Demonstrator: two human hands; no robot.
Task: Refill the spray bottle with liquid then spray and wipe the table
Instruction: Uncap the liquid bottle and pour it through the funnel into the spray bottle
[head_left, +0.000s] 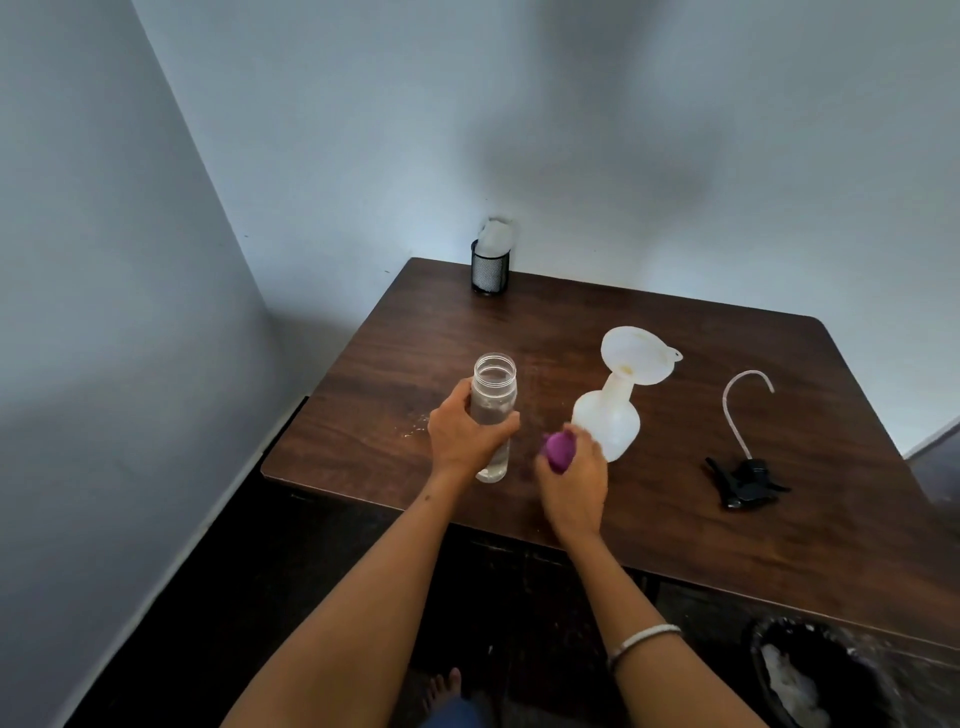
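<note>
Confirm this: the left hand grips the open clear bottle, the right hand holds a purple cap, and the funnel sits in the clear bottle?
Not quite. The head view shows the funnel sitting in the white spray bottle, not the clear bottle. The left hand and right hand with the purple cap are right.

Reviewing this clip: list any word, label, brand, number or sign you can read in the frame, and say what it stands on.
None can be read.
Clear bottle, held by the left hand: no label shows.
White spray bottle with funnel: plain, no print visible.
Purple cap in the right hand: plain.
Black spray head on the table: no marking legible.
Mesh cup and bin: no text visible.
</note>
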